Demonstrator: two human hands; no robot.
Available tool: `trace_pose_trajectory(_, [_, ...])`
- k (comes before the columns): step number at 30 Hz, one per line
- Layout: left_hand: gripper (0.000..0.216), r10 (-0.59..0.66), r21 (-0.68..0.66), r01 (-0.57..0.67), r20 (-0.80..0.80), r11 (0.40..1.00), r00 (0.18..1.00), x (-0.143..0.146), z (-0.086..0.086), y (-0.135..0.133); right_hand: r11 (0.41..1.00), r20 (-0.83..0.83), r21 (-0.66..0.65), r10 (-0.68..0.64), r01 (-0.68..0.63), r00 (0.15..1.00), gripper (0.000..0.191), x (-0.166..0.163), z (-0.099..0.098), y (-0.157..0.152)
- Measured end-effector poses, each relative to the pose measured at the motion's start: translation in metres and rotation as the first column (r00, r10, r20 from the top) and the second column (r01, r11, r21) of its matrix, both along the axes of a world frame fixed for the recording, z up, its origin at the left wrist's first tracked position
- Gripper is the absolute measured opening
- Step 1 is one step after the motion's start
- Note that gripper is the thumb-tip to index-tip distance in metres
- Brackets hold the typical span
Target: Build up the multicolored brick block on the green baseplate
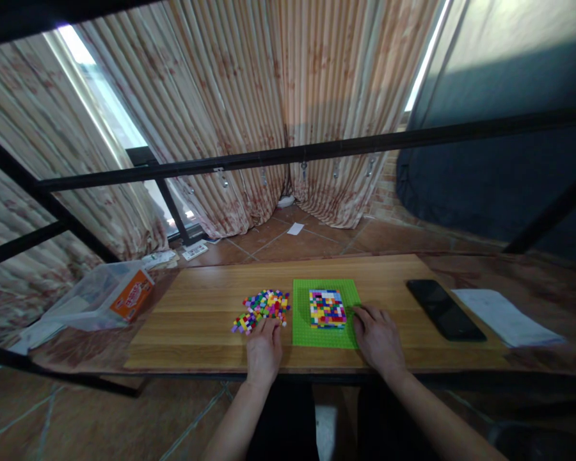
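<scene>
My left hand [264,349] is at the near edge of a loose pile of small multicoloured toy bricks [269,302]. Its fingers are bunched together and point down; whatever is between the tips is too small to make out. To the right of the pile lies a bright green baseplate [301,330]. On it stands a squarish block built of many coloured bricks [327,307]. My right hand [378,336] rests at the baseplate's right edge, fingers loosely bent and somewhat apart, with the fingertips touching or just over the green border. No brick shows in it.
A black phone [445,309] and white paper [509,317] lie to the right on the wooden board [196,320]. At the left is a clear plastic box [91,298] with an orange label. A dark metal bar [269,157] crosses beyond the board, before patterned curtains [230,96].
</scene>
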State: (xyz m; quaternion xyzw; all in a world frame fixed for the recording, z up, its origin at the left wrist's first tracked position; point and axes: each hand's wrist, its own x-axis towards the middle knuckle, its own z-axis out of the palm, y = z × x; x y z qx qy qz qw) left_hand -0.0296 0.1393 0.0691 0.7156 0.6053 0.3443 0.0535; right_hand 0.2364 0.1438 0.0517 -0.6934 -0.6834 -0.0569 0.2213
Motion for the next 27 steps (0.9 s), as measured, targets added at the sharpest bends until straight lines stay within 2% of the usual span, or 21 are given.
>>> trace_pose_trajectory(8, [0.018, -0.194, 0.058, 0.186, 0.218, 0.981, 0.956, 0.031, 0.032, 0.000, 1.000, 0.001, 0.001, -0.009, 0.009, 1.000, 0.029, -0.002, 0.002, -0.001])
trace_pose_trajectory(12, [0.020, -0.257, 0.064, 0.249, 0.231, 0.967, 0.938, 0.051, 0.037, 0.000, 1.000, -0.008, 0.013, -0.007, 0.007, 1.000, 0.029, -0.002, 0.001, 0.000])
trace_pose_trajectory(16, [0.021, -0.298, 0.054, 0.293, 0.185, 0.955, 0.936, 0.064, 0.029, 0.003, 1.000, -0.012, 0.013, -0.005, 0.006, 1.000, 0.029, -0.001, 0.000, 0.000])
trace_pose_trajectory(20, [0.024, -0.312, 0.072, 0.308, 0.043, 0.949, 0.949, 0.070, 0.021, 0.009, 1.000, -0.024, 0.015, -0.008, 0.008, 1.000, 0.029, -0.001, -0.001, 0.001])
trace_pose_trajectory(27, [0.027, -0.304, 0.063, 0.312, -0.113, 0.948, 0.946, 0.075, 0.024, 0.013, 1.000, -0.021, -0.003, -0.015, 0.015, 1.000, 0.028, -0.002, 0.001, 0.001])
